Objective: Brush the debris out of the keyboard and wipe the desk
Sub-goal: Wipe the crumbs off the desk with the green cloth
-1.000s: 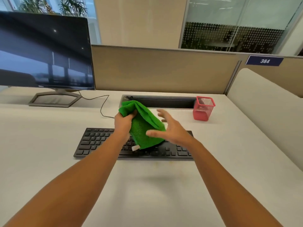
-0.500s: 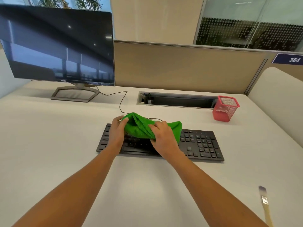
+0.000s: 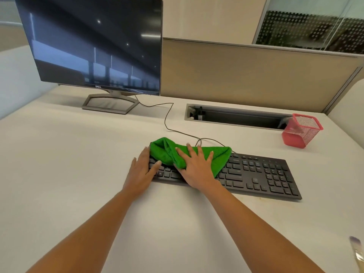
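right hand (image 3: 197,168) flat, pressing green cloth (image 3: 218,156) on keyboard (image 3: 262,176) | left hand (image 3: 141,172) flat at keyboard end | cloth soft, light, bunches; grip folded edge

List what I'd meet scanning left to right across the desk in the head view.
monitor → left hand → green cloth → red mesh cup → brush. The right hand and the keyboard overlap the cloth, so they are left out.
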Motion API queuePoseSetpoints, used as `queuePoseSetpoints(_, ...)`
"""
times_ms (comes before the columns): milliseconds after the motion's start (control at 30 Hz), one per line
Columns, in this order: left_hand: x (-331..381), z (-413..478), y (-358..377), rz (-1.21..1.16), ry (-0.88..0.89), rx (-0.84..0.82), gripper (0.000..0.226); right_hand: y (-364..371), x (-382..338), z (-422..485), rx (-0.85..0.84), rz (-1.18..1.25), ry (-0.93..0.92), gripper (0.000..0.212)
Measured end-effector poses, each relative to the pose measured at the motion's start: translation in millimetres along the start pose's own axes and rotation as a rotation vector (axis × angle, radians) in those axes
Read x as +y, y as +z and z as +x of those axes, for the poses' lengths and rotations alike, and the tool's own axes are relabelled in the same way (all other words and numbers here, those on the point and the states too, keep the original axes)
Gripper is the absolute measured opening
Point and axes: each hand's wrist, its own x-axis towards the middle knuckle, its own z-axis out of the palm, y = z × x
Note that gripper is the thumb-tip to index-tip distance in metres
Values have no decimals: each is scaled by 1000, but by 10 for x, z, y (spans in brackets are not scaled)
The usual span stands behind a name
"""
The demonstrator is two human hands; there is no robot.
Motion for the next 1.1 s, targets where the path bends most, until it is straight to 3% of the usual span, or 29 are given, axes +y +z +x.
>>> queuePoseSetpoints(200, 216, -87, -85, -217, -27, 83, 57, 3, -445, 300, -23, 68, 54, 63)
queuePoseSetpoints(300, 188, -86, -86, -302, -72, 111, 69, -19, -503, 385, -43, 79, 64, 59)
queuePoseSetpoints(400, 133, -67, -90, -403, -53, 201, 76, -11, -559, 233, -59, 48, -33, 57)
queuePoseSetpoints(633, 119, -102, -127, -497, -85, 347, 66, -56, -283, -326, -101, -67, -250, 52)
queuePoseSetpoints(800, 134, -105, -89, -434, -82, 269, 66, -153, 185, -331, -26, -85, 25, 58)
queuePoseSetpoints(900, 135, -105, -83, -420, -96, 257, 66, -102, 88, -169, 29, -34, 198, 63)
queuePoseSetpoints(967, 102, -94, -73, -411, -94, 243, 69, -69, -123, 0, 20, 29, 196, 64)
queuePoseSetpoints(1100, 48, -53, -62, -393, -58, 235, 79, -24, -611, 216, -62, 67, 15, 65)
